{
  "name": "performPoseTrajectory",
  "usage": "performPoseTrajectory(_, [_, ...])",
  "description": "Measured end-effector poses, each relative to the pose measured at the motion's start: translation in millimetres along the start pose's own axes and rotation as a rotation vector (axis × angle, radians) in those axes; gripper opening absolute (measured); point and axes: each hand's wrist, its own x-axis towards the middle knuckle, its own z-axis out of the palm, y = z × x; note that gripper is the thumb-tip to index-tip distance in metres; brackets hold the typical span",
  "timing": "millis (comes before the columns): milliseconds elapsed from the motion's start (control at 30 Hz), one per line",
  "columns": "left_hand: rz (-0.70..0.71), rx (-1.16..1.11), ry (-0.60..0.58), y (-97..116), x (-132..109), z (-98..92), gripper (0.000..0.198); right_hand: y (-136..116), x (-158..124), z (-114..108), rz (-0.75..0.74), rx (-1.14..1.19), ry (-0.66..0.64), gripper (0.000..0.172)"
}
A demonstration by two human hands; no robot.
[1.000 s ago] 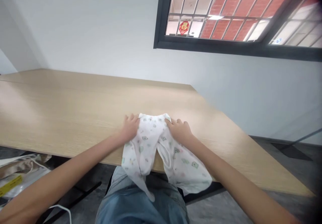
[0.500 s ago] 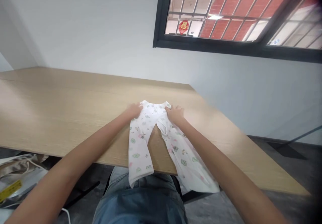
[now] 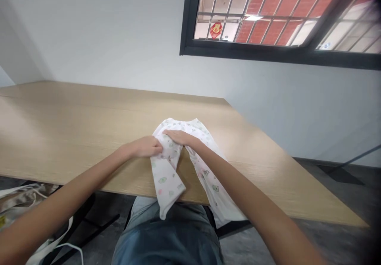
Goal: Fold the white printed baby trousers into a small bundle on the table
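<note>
A pair of small white trousers [image 3: 166, 177] with a green and pink print lies on the wooden table, waistband away from me. Both leg ends hang over the near edge. My left hand [image 3: 151, 146] is closed on the outer side of the left leg, where the cloth is pulled into creases. My right hand [image 3: 179, 137] lies flat across the upper part below the waistband, fingers stretched out toward the left. My right forearm covers part of the right leg.
The wooden table [image 3: 89, 126] runs along a white wall, its right edge slanting toward me. A barred window [image 3: 253, 18] is above. At lower left, bags with white straps [image 3: 44, 249] sit below the table edge. My lap is under the near edge.
My left hand has slid from the waist down to the left leg and gripped it, wrinkling the cloth. My right hand has moved left from the waist's right side and flattened on the trousers.
</note>
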Motion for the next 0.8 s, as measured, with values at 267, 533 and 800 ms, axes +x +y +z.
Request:
performPoseTrajectory(267, [0.044, -0.219, 0.024, 34.8, -128.8, 27.4, 0.039, -0.6, 11.0, 13.2, 0.024, -0.016, 0.054, 0.045])
performPoseTrajectory(533, [0.124, -0.230, 0.343, 104.1, -62.9, 47.1, 0.038, 30.8, -55.2, -42.1, 0.099, 0.095, 0.133, 0.043])
performPoseTrajectory(800, [0.211, -0.099, 0.398, 182.6, 39.5, 96.9, 0.055, 70.4, -96.2, -31.9, 0.117, 0.019, 0.025, 0.045])
